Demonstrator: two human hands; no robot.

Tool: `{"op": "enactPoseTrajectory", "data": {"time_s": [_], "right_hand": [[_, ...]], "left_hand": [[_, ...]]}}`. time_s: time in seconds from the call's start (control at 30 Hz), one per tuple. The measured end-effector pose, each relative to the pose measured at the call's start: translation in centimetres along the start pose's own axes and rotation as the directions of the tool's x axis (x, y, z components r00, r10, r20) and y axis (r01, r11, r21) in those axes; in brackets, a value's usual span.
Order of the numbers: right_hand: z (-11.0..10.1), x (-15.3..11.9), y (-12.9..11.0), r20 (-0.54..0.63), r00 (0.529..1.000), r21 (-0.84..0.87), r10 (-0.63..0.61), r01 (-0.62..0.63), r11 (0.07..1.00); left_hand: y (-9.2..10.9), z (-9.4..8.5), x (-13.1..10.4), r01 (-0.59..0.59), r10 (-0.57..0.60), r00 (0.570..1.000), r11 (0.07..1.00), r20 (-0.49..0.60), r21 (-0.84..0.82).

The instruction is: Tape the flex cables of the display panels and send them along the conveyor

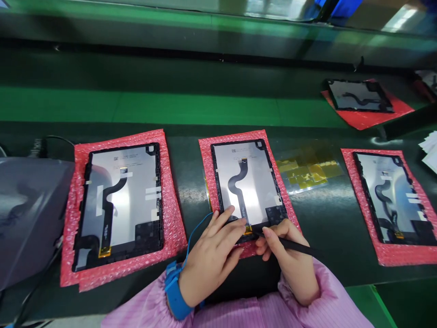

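In front of me a tablet screen assembly (254, 187) with a silvery back and black frame lies on a red bubble-wrap bag (206, 157). A dark flat ribbon cable (235, 184) snakes down it to a gold-coloured end (248, 230) at the lower edge. My left hand (216, 250) lies over the lower left corner, fingers stretched out, fingertips on the panel beside the cable. My right hand (287, 255) pinches black tweezers (297, 246), their tip close to the cable's gold end. A blue wrist strap (175, 291) with a thin cord circles my left wrist.
Similar screen assemblies on red bubble wrap lie at left (126, 200), right (389, 200) and far right (360, 95). Yellow film pieces (307, 173) on a clear sheet lie right of the middle panel. A grey machine (34, 214) stands at far left, white papers (430, 150) at the right edge.
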State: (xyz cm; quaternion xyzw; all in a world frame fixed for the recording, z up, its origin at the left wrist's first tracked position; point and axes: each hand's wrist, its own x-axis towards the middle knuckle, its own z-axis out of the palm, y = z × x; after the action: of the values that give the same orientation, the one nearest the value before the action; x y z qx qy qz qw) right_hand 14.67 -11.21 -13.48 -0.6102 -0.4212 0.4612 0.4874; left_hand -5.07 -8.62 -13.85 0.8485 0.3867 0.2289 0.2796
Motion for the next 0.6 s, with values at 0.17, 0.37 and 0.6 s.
{"op": "enactPoseTrajectory", "data": {"time_s": [0.17,0.37,0.6], "right_hand": [[0.1,0.0,-0.2,-0.002,1.000,-0.010,0.003,-0.003,1.000],[0.2,0.1,-0.1,-0.016,1.000,-0.042,0.012,-0.013,0.999],[-3.6,1.1,0.6,0.095,0.920,-0.413,-0.381,0.385,0.825]], "left_hand": [[-0.1,-0.3,0.3,-0.022,0.021,0.999,1.000,0.028,0.002],[-0.3,-0.4,0.3,-0.061,0.051,0.994,0.993,0.095,0.102],[0.6,0.0,0.5,-0.013,0.002,0.998,0.986,0.065,0.167]]}}
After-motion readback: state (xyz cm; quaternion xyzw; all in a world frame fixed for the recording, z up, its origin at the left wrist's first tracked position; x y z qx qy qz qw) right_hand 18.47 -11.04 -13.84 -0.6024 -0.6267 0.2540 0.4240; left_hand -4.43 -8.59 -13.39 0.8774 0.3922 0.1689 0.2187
